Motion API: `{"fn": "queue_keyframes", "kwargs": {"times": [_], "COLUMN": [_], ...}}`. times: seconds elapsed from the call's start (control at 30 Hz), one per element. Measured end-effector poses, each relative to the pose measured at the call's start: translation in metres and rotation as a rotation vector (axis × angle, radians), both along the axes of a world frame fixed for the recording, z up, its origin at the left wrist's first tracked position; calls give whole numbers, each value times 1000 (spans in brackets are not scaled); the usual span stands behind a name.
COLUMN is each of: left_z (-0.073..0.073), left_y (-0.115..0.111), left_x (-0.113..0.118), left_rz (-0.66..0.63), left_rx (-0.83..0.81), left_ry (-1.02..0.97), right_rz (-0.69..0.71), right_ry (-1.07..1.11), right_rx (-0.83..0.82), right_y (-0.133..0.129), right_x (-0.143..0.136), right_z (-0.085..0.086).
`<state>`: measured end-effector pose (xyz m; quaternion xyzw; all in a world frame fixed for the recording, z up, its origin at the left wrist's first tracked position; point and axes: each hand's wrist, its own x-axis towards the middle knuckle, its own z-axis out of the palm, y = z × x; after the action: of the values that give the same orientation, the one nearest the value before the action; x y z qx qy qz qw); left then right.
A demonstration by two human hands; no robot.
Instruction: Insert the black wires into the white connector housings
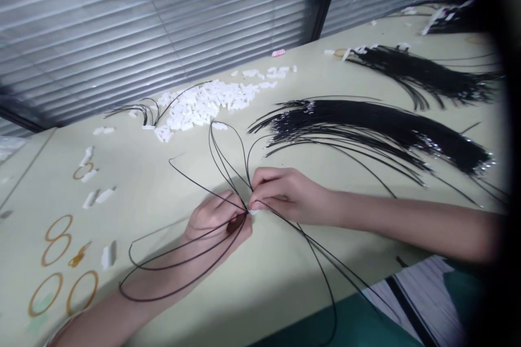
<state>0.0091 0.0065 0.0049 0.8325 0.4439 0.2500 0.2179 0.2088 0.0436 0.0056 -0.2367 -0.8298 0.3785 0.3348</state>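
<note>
Near the table's front edge my two hands meet fingertip to fingertip. My left hand [217,217] is closed around a small white connector [253,210], which shows only in part between the fingers. Several thin black wires [179,260] fan out from it, looping over my left wrist and up toward the back. My right hand [280,195] pinches a black wire close to the connector. Other wire lengths [321,252] trail from there to the lower right, past the table edge. The fingers hide where the wire tips meet the connector.
A pile of white connectors [207,103] lies at the back. Thick bundles of black wires [366,124] spread along the right, with another bundle [423,73] behind. Rubber bands [57,249] and loose white pieces [108,256] are on the left. Window blinds [163,27] border the table's rear.
</note>
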Motion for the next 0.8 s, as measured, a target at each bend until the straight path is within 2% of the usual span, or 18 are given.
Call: {"fn": "queue_keyframes", "kwargs": {"times": [0.1, 0.17, 0.27, 0.37, 0.43, 0.5, 0.57, 0.6, 0.67, 0.73, 0.77, 0.8], "left_z": [6, 9, 11, 8, 6, 5, 6, 6, 7, 6, 5, 5], "left_y": [1, 3, 7, 10, 10, 9, 8, 7, 5, 2, 1, 0], "left_x": [-1, -2, -6, -11, -12, -11, -9, -7, -4, -1, 0, 1], "left_rz": [69, 120, 150, 180, 214, 219, 152, 79, -109, -259, -274, -268], "left_rx": [-115, -206, -254, -260, -278, -317, -345, -331, -220, -35, 61, 80], "left_ry": [-71, -137, -209, -342, -429, -436, -326, -239, -33, 132, 162, 173], "right_rz": [16, -19, -17, 87, 123, 116, 128, 152, 198, 176, 118, 82], "right_ry": [191, 358, 518, 542, 466, 303, 127, 70, 60, 104, 114, 125], "right_rx": [-394, -592, -737, -830, -791, -635, -429, -340, -273, -308, -329, -348], "right_y": [4, 8, 13, 18, 19, 17, 11, 7, -3, -11, -14, -16], "right_x": [2, 4, 5, 6, 7, 5, 2, 0, -6, -13, -16, -20], "right_z": [3, 2, -1, -3, -2, 1, 5, 6, 7, 5, 3, 2]}}
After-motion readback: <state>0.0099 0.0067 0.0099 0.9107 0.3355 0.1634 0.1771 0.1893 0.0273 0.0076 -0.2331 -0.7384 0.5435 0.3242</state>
